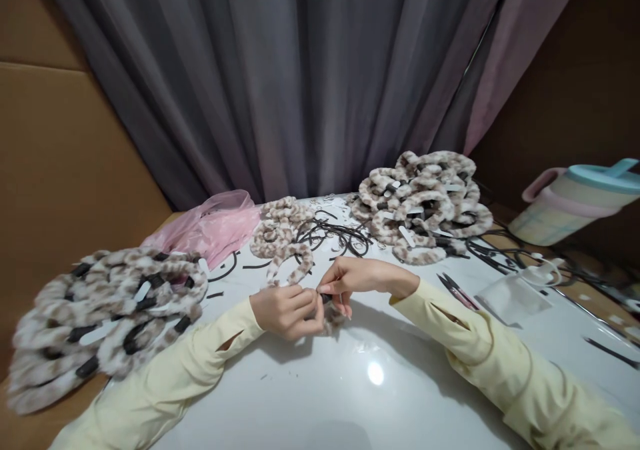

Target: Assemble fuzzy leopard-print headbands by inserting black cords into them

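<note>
My left hand (289,311) and my right hand (345,283) meet above the white table, fingertips almost touching. Both are closed on a small furry loop (332,321), mottled white and brown, that hangs between them. A dark part shows on it at the fingertips of my right hand; the fingers hide most of the rest. Just behind my left hand lies another furry loop (301,263), with a small pile of similar loops (273,237) beyond it. Black cords (343,235) lie tangled behind my right hand.
Big heaps of furry loops with black sections and white tags stand left (107,317) and back right (425,203). A pink plastic bag (210,223) is back left. On the right are small snips (457,291), a clear plastic bag (515,297) and a lidded tumbler (565,203).
</note>
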Demonstrator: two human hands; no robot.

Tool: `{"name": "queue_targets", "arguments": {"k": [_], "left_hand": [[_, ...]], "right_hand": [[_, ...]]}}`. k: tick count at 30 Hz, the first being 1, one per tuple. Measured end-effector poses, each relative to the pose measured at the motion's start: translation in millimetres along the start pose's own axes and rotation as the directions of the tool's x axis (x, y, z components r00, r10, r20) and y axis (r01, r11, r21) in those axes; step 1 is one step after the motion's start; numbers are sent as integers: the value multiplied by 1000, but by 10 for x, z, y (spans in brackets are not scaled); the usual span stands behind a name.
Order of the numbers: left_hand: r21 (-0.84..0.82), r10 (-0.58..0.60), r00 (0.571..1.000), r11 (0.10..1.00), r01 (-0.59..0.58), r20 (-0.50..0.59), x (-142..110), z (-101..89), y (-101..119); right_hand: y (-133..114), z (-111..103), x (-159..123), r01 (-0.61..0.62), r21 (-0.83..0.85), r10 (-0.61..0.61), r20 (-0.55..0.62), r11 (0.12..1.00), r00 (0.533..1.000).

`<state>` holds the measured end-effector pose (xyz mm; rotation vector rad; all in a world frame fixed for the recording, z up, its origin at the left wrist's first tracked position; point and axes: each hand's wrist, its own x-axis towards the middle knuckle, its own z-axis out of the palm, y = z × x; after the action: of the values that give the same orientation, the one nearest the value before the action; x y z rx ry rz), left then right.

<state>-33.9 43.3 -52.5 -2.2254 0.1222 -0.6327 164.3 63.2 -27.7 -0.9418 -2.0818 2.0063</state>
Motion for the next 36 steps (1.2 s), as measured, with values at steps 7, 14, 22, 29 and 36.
{"name": "queue_targets", "arguments": {"k": [7,14,22,29,36], "left_hand": [[-337,-396,870,808,482,295,-13,71,63],[-542,-367,400,-542,642,840,272,110,45],[-330,-224,274,-832,446,935,561,525,344],[-287,-175,298,-874,391,938,431,610,454],[-296,-173,315,-866,402,933,485,526,389]], "right_hand": [[164,98,0,114,-109,-146,-370,988,918],[411,318,-373,233,-600,-601,-537,765,591],[739,382,-556,327,-645,-704,-496,691,508],[813,403,-506,396,-431,-585,-589,811,558],[837,405,-518,366,-501,-612,-532,785,585]]}}
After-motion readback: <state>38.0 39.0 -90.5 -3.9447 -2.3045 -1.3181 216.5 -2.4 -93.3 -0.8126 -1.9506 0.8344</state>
